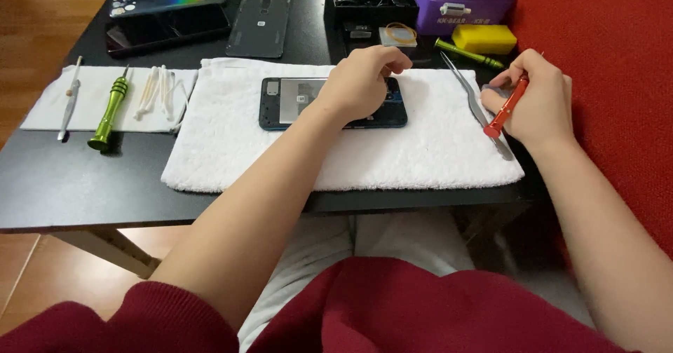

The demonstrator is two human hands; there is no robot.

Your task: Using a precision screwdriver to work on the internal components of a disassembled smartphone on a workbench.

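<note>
An opened phone body [291, 104] lies on a white towel [336, 157] in the middle of the black table. My left hand [361, 83] rests on its right half with fingers curled down, covering that part; whether it pinches anything is hidden. My right hand [533, 97] hovers at the towel's right edge, gripping a red screwdriver [506, 107] that points down and to the left. Metal tweezers [477, 104] lie on the towel just left of that hand.
On a white cloth [49, 100] at left lie a green screwdriver [109, 111], a thin tool and cotton swabs [155, 90]. Behind are two phones [165, 13], a back cover [259, 23], a black box, a purple box [466, 9], a yellow sponge [484, 39].
</note>
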